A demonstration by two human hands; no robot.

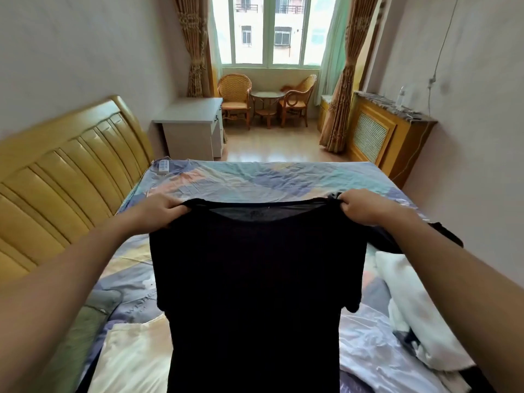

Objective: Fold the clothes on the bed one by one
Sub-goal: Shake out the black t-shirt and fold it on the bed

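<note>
A black T-shirt hangs spread out in the air above the bed, neck opening up and hem dropping out of view at the bottom. My left hand grips its left shoulder. My right hand grips its right shoulder, and a sleeve trails off behind my right forearm. A cream garment lies on the bed at the lower left. White clothes are heaped at the lower right, beside a pale lilac garment.
A yellow padded headboard runs along the left. A white remote lies at the bed's far left corner. Beyond the bed stand a white nightstand, wicker chairs with a small round table, and a radiator cover on the right.
</note>
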